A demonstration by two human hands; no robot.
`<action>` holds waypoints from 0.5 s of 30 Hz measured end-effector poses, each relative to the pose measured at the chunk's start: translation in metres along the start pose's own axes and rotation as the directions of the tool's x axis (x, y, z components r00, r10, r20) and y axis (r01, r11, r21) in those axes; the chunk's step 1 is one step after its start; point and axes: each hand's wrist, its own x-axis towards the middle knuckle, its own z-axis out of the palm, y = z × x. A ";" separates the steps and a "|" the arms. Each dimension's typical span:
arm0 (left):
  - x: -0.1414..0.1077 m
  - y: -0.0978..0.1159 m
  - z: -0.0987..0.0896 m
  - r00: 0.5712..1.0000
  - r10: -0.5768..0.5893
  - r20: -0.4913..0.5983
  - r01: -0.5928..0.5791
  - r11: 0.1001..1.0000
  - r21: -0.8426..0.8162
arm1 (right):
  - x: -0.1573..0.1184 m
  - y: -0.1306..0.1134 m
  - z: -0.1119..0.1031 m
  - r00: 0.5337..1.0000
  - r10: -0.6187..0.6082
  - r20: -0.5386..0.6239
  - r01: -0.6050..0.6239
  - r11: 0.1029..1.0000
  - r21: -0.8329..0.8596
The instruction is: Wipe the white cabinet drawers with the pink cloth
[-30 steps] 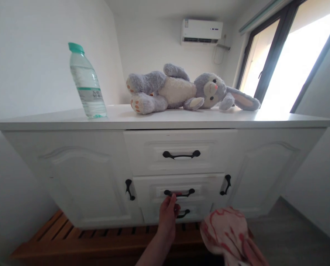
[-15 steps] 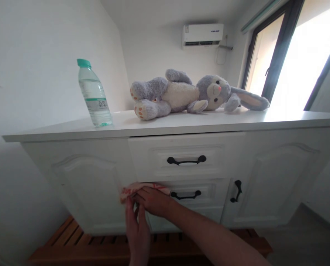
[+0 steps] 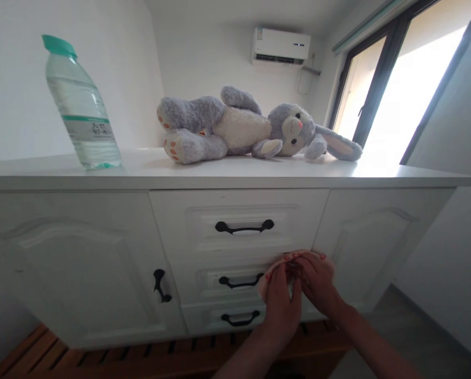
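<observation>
Both hands meet at the front of the white wooden cabinet, pressed over a small pink-and-white patterned cloth that lies against the right end of the middle drawer, just under the lower edge of the top drawer. The left hand lies flat on the cloth with fingers pointing up, and the right hand curls over its upper edge; each grip is closed on the cloth, most of which is hidden under the hands, so only a strip at the left and top shows. The black curved metal handle of the middle drawer sits just left of the hands, apart from them, and the black handle of the bottom drawer lies below it, near the left wrist. The right cabinet door stands just beside the right hand. On the white counter above, a clear plastic water bottle with a green cap stands upright at the left, well apart from a grey-and-cream plush rabbit lying on its back with its ears toward the dark-framed window. A white air-conditioning unit hangs on the far wall. A slatted brown wooden platform runs beneath the cabinet.
</observation>
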 end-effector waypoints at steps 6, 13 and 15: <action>-0.023 -0.062 0.001 0.991 -0.134 -0.013 0.134 0.990 0.051 | -0.067 -0.004 0.056 0.959 0.101 0.263 -0.122 0.990 0.064; -0.054 -0.129 -0.071 0.971 -0.130 -0.202 0.156 0.981 0.119 | -0.071 -0.065 0.142 0.948 0.082 0.309 -0.123 0.985 0.117; -0.062 -0.136 -0.114 0.949 -0.070 -0.307 0.136 0.970 0.199 | -0.051 -0.100 0.171 0.948 0.024 0.317 -0.083 0.981 0.175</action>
